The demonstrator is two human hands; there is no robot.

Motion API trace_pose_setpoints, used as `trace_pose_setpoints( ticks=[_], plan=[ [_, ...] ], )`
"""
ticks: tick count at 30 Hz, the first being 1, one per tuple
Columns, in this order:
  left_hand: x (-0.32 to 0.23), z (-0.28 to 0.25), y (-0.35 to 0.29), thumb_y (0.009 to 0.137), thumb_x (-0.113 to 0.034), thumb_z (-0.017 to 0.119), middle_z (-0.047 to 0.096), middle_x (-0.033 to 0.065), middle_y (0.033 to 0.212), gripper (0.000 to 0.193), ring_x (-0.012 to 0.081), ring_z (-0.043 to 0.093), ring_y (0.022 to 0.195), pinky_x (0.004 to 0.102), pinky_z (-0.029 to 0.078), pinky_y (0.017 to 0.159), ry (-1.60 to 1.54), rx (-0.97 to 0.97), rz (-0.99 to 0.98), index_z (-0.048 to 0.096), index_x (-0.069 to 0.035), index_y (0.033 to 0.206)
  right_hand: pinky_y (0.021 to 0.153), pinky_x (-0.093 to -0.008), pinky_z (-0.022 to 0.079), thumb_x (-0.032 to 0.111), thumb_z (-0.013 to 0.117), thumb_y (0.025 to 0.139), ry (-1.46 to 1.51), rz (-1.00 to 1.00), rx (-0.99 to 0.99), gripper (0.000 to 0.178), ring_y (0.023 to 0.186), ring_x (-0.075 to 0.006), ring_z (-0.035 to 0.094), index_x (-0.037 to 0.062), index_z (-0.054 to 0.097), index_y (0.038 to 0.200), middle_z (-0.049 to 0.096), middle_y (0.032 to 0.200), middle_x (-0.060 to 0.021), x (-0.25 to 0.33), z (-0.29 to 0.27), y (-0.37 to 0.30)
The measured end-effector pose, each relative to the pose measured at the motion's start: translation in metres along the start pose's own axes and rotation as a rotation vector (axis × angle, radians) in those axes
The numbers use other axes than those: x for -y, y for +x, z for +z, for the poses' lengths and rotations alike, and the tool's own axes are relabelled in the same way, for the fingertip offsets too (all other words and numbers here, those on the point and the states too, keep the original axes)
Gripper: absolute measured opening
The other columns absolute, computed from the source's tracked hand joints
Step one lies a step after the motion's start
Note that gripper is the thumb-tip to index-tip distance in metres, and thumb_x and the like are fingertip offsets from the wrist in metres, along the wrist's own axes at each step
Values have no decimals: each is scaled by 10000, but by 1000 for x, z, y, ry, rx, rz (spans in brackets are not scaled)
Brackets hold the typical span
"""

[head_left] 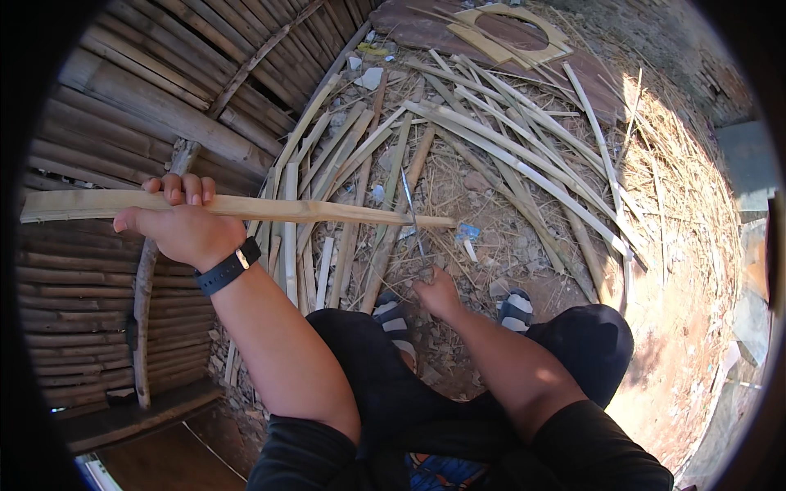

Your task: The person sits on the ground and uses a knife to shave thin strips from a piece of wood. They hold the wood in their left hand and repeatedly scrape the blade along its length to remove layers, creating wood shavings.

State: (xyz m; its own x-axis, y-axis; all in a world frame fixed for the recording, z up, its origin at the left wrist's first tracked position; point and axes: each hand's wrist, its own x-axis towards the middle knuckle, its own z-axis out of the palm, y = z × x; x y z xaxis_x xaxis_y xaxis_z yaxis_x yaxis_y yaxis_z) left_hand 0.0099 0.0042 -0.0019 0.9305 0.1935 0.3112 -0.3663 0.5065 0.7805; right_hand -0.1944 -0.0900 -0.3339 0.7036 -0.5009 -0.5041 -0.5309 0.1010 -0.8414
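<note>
My left hand (pixel 182 219) is closed round a long, pale bamboo strip (pixel 327 212), held level at the left, with its fingers over the top edge. The strip's narrower end reaches right, over the ground in front of me. Low in the middle, my right hand (pixel 438 292) is closed on a knife, its handle hidden in the fist. The knife's thin metal blade (pixel 408 193) points away from me and crosses the strip near its right end. Whether the blade bites into the strip or only touches it, I cannot tell.
Several split bamboo strips (pixel 524 155) lie across the littered ground ahead. A bamboo slat wall (pixel 90 286) stands close on the left. Far off, a board with a round hole (pixel 524 56) rests on a reddish slab. My feet (pixel 514 311) are just beyond my knees.
</note>
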Motion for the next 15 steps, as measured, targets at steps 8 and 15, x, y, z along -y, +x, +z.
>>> trace_pose_setpoints(
  ticks=[8,15],
  plan=[
    [1,1,-3,911,-749,152,391,-25,590,674,103,313,458,224,281,441,-64,107,-35,451,-149,837,687,-373,503,187,636,798,45,-351,122,576,681,-271,633,-96,465,1270,635,784,-185,72,16,-34],
    [-1,-9,4,881,-776,131,399,-30,579,710,95,337,458,219,301,444,-151,251,-72,464,-151,837,489,-305,460,133,618,837,54,-224,66,511,506,-139,561,-46,464,1291,599,689,-79,20,3,-10]
  ],
)
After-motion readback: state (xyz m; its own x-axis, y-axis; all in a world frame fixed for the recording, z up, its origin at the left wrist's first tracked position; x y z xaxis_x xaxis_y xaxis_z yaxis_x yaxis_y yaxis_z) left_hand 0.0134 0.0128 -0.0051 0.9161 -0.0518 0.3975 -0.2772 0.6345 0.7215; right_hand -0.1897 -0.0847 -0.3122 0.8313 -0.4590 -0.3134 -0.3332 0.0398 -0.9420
